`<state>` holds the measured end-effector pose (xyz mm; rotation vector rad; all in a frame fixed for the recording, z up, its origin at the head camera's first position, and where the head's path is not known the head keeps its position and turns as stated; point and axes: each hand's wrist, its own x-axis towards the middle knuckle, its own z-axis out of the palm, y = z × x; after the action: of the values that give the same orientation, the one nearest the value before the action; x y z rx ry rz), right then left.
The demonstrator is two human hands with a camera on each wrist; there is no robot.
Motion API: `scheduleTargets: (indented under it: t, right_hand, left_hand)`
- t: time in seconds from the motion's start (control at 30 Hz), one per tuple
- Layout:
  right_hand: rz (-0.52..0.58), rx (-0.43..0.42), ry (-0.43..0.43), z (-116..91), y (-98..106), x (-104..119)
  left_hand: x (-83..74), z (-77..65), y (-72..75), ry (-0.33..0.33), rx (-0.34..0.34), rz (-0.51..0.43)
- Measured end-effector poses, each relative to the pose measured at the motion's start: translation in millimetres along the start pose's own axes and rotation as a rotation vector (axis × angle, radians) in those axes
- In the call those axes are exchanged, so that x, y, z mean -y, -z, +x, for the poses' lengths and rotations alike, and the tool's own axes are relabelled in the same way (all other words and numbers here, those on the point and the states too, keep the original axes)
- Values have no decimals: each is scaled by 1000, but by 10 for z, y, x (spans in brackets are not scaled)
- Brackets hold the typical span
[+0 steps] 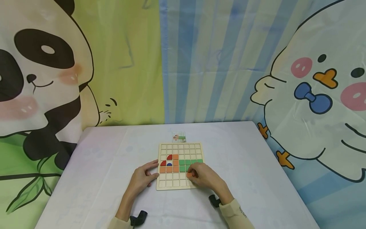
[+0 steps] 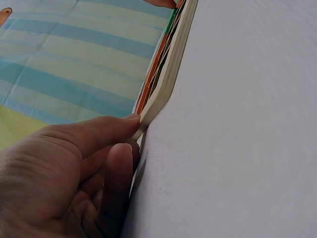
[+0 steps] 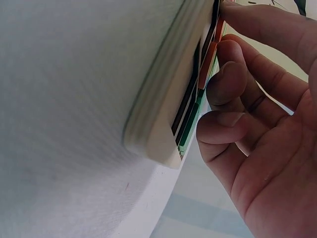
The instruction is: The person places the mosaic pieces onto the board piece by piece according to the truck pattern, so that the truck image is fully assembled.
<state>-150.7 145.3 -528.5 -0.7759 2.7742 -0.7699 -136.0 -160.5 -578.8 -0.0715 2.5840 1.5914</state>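
A wooden grid board lies on the white table, partly filled with coloured tiles. My left hand rests at its left edge, fingertips and thumb touching the side; in the left wrist view the thumb lies against the board's rim. Over the board's lower right, my right hand pinches an orange tile low over the cells, just below the green tiles. In the right wrist view its fingertips sit close to the board, with other fingers curled.
Orange tiles, red quarter-round tiles and a blue half-round piece fill cells on the board's left. A small picture card lies behind the board. Printed curtains hang beyond the table.
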Motion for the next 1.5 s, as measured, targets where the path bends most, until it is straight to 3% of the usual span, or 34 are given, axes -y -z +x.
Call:
scheduleTargets:
  t: [0.77, 1.5]
  right_hand:
    - [0, 0, -46, -6, 12, -29]
    - [0, -4, -25, 38, -8, -23]
  left_hand:
    - [25, 10, -13, -3, -11, 11]
    - [26, 13, -3, -5, -6, 2]
